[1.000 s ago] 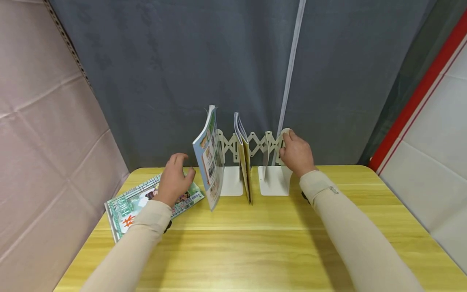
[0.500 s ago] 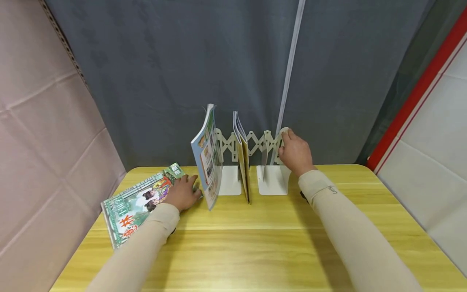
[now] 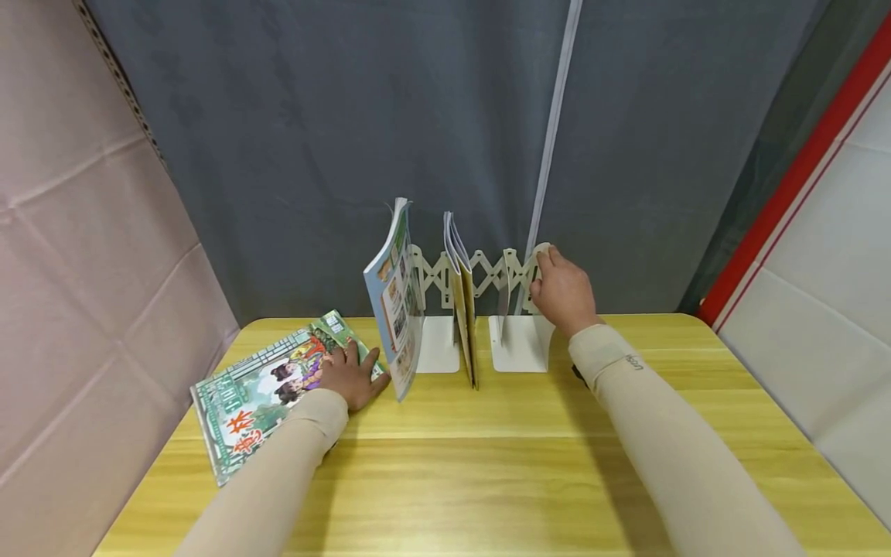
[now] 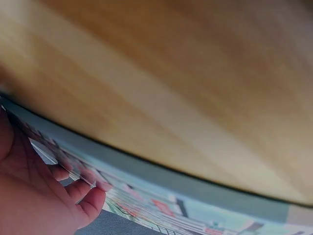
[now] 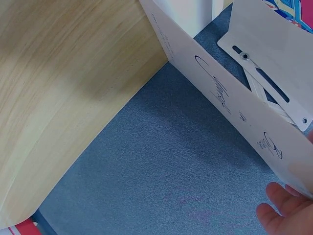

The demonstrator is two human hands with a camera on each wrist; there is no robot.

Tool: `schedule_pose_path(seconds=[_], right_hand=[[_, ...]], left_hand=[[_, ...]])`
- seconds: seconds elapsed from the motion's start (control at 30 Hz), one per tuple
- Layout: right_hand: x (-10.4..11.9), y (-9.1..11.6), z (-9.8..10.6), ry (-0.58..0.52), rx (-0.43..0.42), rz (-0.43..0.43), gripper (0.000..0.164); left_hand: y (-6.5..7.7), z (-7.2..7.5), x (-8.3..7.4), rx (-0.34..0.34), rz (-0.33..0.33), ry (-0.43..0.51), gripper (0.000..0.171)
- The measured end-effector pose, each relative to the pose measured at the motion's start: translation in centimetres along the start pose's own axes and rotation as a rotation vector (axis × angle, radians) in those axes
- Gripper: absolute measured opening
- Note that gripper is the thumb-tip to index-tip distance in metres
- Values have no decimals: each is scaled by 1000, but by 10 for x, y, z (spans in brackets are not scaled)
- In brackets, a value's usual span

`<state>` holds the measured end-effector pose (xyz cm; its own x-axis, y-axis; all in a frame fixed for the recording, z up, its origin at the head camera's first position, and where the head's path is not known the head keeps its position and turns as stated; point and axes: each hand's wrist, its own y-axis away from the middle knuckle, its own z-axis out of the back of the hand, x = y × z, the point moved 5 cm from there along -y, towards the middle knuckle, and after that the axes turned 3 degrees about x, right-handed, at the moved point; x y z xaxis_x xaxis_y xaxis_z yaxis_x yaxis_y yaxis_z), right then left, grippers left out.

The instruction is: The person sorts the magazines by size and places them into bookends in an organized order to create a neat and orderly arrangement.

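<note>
My left hand (image 3: pixel 353 381) rests with fingers spread over the right end of a green and white magazine (image 3: pixel 240 406) lying on the table; the left wrist view shows the fingertips at its cover. With fingers and thumb, my right hand (image 3: pixel 565 294) pinches the top of the right end panel of a white expandable bookend (image 3: pixel 520 354). That panel (image 5: pixel 215 88) carries blue script in the right wrist view. A blue-edged magazine (image 3: pixel 398 309) stands at the left end of the bookend, leaning slightly. Thin brown-backed booklets (image 3: pixel 465 309) stand near its middle.
The wood-grain table (image 3: pixel 487 487) extends toward me and to the right. Behind it hangs a dark grey curtain (image 3: pixel 327 131). A pinkish cloth wall (image 3: pixel 90 255) borders the left, and a white wall with a red strip (image 3: pixel 786 170) the right.
My left hand has come down from beside the standing magazine onto the lying magazine, and its fingers have spread. The right hand keeps its hold on the bookend.
</note>
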<state>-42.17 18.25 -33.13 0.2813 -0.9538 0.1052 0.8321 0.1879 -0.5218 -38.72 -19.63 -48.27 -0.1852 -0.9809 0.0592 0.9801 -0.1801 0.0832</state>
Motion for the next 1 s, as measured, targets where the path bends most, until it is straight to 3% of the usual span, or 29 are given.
schedule_pose_path(seconds=[0.3,0.57,0.8,1.0], right_hand=[[-2,0,0,3,12,-10,47],[-1,1,0,-7,36,-28,49],[-2,0,0,-15,28,-30,48],[0,1,0,-26,35,-31,49]], left_hand=[[3,7,-3,-13,-15,-27,75],[3,11,0,-115,-45,-28,75],[2,19,1,-133,-66,46,78],[-1,25,6,-113,-83,164,66]])
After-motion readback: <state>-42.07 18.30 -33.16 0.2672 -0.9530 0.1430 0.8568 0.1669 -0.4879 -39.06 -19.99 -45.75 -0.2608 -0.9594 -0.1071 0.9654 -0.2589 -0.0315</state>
